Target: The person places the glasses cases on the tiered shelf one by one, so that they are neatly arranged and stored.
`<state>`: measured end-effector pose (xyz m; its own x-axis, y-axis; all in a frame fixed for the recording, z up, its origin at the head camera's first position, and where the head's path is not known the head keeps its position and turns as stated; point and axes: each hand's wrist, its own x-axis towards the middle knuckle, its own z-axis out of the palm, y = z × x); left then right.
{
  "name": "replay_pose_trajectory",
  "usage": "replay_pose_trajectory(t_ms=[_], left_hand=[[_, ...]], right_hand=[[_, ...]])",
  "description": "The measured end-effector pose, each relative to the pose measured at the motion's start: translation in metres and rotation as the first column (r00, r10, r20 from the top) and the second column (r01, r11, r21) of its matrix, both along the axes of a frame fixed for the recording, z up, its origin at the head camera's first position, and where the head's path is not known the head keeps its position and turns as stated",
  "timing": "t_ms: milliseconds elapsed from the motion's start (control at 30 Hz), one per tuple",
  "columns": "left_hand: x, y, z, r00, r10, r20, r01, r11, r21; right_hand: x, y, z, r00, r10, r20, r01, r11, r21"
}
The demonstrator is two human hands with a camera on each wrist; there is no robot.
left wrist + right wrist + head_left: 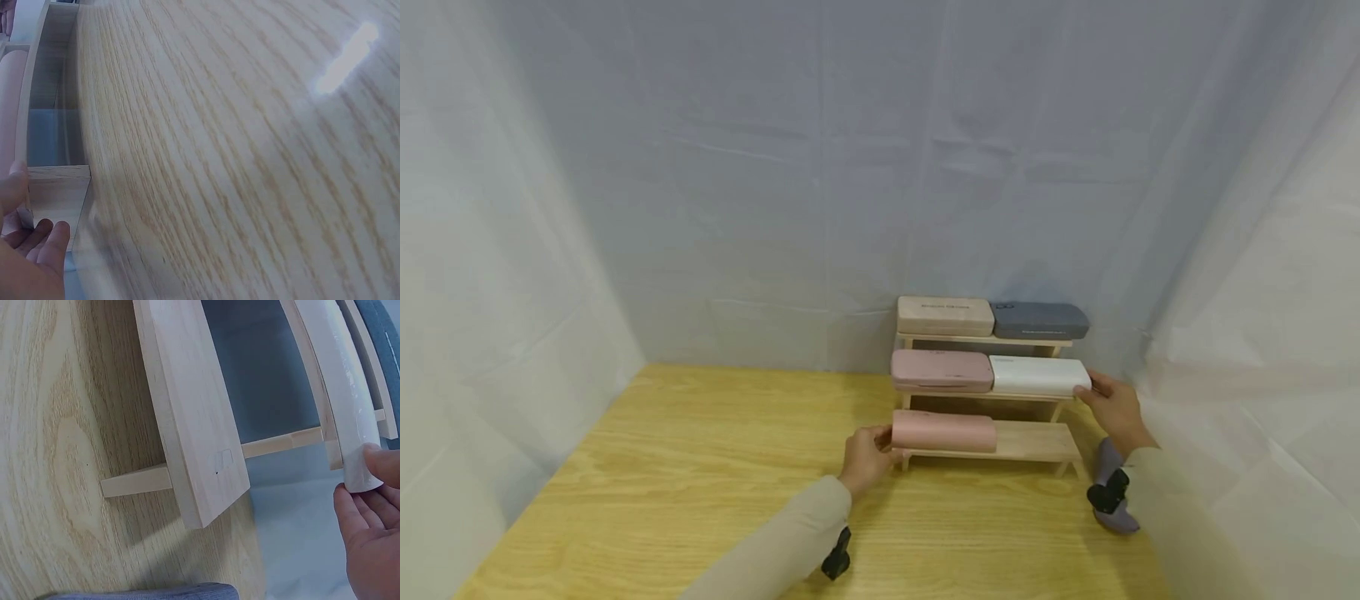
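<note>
A pink glasses case (pixel 943 432) lies on the left half of the lowest tier of a wooden three-step rack (pixel 1033 440). At its left end my left hand (pixel 865 458) grips it, thumb in front and fingers around the end; the left wrist view shows only part of this hand (pixel 37 262). On the middle tier, my right hand (pixel 1116 410) pinches the right end of a white glasses case (pixel 1037 376). In the right wrist view the thumb is on top of the white case (pixel 350 406) and the fingers are beneath its end.
A mauve case (pixel 942 371) sits left of the white one. The top tier holds a beige case (pixel 945 316) and a blue-grey case (pixel 1040 320). A purple-grey object (pixel 1116 518), partly hidden by my right wrist, lies on the wooden table (pixel 700 467). Pale curtains (pixel 760 192) surround the table.
</note>
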<state>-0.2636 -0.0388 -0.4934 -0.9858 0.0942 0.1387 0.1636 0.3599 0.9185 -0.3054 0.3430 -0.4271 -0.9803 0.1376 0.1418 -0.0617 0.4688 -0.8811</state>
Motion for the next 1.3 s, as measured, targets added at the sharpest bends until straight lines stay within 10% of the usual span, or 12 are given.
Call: replay_pose_trajectory(t_ms=[800, 1300], left_hand=[[-0.001, -0.001, -0.001, 0.999, -0.002, -0.033, 0.001, 1.000, -0.013], [-0.004, -0.002, -0.001, 0.999, 0.010, -0.034, -0.010, 1.000, 0.004]], right_hand=[[0.002, -0.002, -0.001, 1.000, -0.002, 0.002, 0.002, 1.000, -0.003], [0.043, 0.017, -0.007, 1.000, -0.023, -0.016, 0.024, 0.994, 0.103]])
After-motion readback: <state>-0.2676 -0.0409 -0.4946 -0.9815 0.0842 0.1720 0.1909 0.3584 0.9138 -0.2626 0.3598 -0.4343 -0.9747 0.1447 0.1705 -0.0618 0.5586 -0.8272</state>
